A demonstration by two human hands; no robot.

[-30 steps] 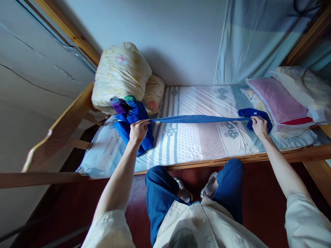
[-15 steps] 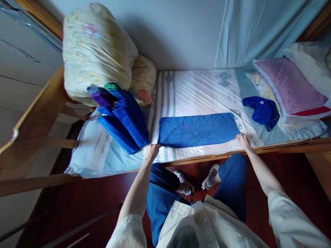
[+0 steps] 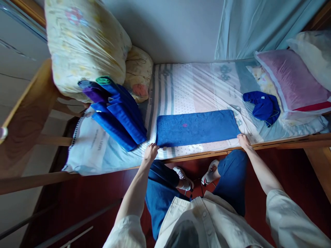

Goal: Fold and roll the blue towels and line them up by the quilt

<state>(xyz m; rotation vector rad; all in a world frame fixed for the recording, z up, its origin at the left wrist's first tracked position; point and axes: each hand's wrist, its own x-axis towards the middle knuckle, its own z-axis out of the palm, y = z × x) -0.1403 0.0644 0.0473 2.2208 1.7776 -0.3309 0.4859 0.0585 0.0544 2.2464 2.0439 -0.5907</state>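
Note:
A blue towel (image 3: 198,128) lies flat in a long rectangle on the bed (image 3: 191,89), a small pink mark near its left part. My left hand (image 3: 151,151) is closed on its near left corner. At the near right corner, my right hand (image 3: 243,141) pinches the towel's edge. Left of the towel rest several rolled towels (image 3: 126,120), mostly bright blue, with purple, grey and green ones behind. A crumpled dark blue cloth (image 3: 262,107) sits to the right.
A big yellow bundle of bedding (image 3: 88,48) and a smaller pillow (image 3: 139,74) stand at the left end. A pink cushion (image 3: 289,82) lies at the right. The wooden bed rail (image 3: 191,158) runs before my knees; a wooden end frame (image 3: 28,120) is at left.
The view has shifted slightly, so the bedding at left appears further left and higher. Both hands stay at the towel's near corners, the left one pulled slightly outward.

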